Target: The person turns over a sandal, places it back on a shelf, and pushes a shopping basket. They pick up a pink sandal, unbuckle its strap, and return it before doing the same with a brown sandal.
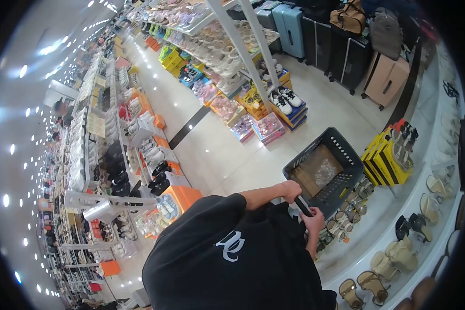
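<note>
In front of my body is a dark grey shopping basket [341,192] with slotted sides. A flat brown piece like cardboard [306,173] and some crumpled clear plastic [325,171] lie inside it. A dark handle [302,207] reaches from the basket toward me. My left hand [292,191] is closed on its end nearer the basket's left corner. My right hand [314,220] is closed around the handle's other end, fingers partly hidden.
Sandals [341,222] stand beside the basket, next to yellow shoe boxes [382,160]. A white curved shelf [398,227] of shoes runs along the right. Suitcases [387,80] stand at the back right. Shoe racks [88,129] line the left, and a tiled aisle [217,155] lies between.
</note>
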`<state>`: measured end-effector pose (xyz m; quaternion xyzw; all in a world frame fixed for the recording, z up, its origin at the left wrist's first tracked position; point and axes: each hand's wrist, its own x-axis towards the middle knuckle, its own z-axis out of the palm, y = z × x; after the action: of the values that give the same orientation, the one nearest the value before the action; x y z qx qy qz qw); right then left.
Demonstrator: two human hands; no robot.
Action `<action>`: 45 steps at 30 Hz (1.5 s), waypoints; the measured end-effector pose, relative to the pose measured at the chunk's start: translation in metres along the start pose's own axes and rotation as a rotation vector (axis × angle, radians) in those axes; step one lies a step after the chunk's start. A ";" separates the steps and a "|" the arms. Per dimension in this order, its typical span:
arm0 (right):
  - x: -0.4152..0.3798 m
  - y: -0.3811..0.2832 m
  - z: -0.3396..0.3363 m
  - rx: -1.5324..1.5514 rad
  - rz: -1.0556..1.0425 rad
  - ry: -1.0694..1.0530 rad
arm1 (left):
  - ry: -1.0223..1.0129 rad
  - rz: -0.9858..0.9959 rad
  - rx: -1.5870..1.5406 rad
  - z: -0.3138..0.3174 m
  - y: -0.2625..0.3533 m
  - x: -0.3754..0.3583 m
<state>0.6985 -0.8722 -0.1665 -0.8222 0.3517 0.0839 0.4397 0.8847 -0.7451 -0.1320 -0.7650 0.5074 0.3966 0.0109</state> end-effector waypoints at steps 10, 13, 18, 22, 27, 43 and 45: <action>0.047 -0.039 -0.004 -0.037 0.079 -0.001 | 0.046 0.083 0.004 -0.030 -0.050 0.032; 0.068 -0.050 -0.002 -0.023 0.079 0.008 | 0.066 0.107 -0.022 -0.046 -0.068 0.042; 0.092 -0.075 -0.009 -0.043 0.134 0.008 | 0.010 0.160 0.012 -0.070 -0.098 0.066; 0.113 -0.097 -0.012 -0.063 0.214 0.006 | -0.032 0.200 -0.006 -0.098 -0.112 0.074; 0.131 -0.097 -0.006 -0.090 0.193 -0.044 | -0.009 0.249 -0.065 -0.118 -0.120 0.072; 0.126 -0.082 -0.013 -0.005 0.155 -0.082 | -0.132 0.299 0.014 -0.116 -0.123 0.093; 0.128 -0.079 -0.015 0.115 0.179 -0.093 | -0.085 0.301 0.001 -0.114 -0.125 0.092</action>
<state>0.8419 -0.9196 -0.1624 -0.7561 0.4073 0.1404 0.4927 1.0667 -0.8029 -0.1587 -0.6628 0.6155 0.4256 -0.0270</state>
